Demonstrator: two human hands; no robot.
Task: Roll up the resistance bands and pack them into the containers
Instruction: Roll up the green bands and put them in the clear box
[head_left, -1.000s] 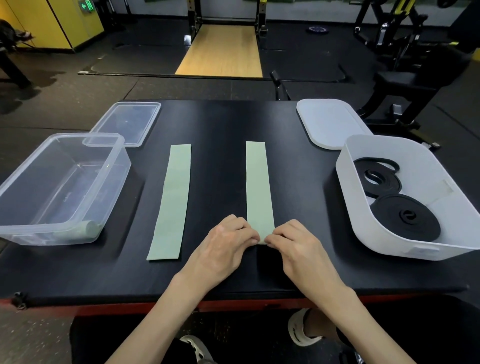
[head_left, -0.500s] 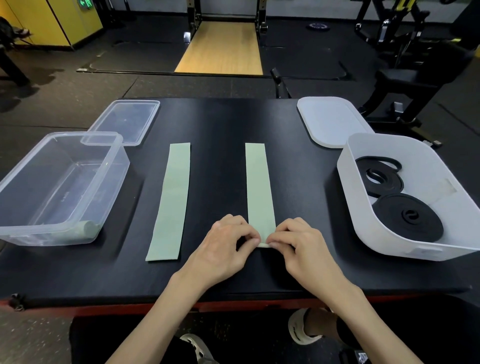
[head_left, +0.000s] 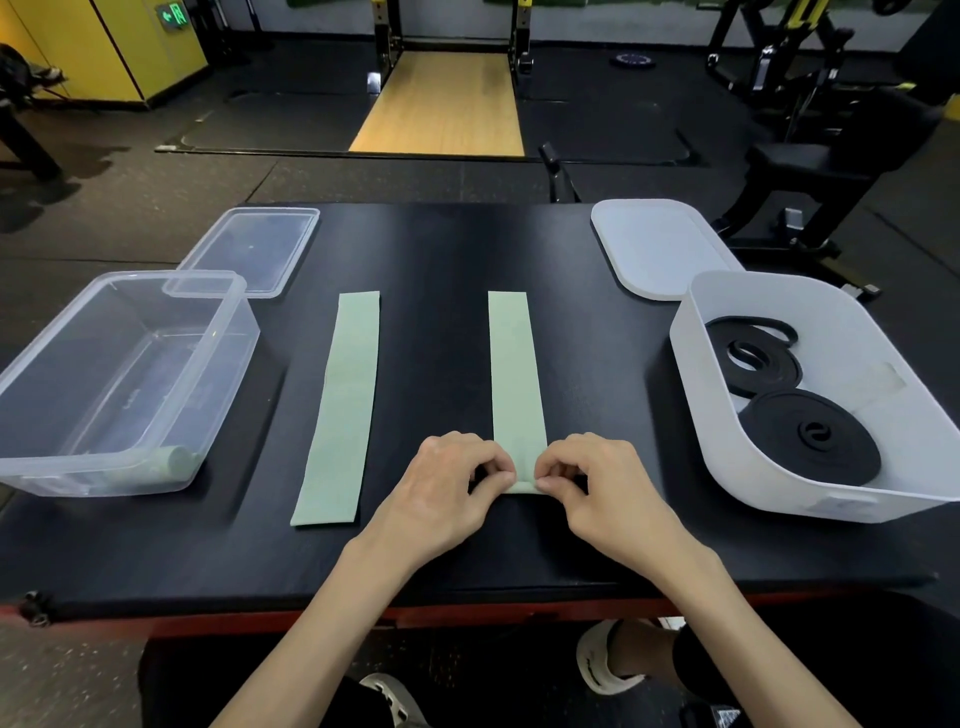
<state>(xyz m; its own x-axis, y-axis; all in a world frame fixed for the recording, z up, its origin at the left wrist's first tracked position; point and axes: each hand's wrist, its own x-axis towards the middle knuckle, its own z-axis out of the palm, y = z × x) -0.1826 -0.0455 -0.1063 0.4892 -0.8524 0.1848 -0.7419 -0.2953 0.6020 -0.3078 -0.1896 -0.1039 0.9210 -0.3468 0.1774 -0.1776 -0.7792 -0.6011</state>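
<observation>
Pinching the near end of the band (head_left: 515, 374) at lower centre, left hand (head_left: 447, 493) and right hand (head_left: 597, 488) at either edge so the roll starts straight.

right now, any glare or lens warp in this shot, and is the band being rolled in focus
Head view: wide-angle warp stretches the frame edges; mild glare on the clear container rim; the green band pinched by the left hand and right hand is sharp.

Right band (head_left: 514, 374) near end curled; left band (head_left: 345, 405) flat.
</observation>
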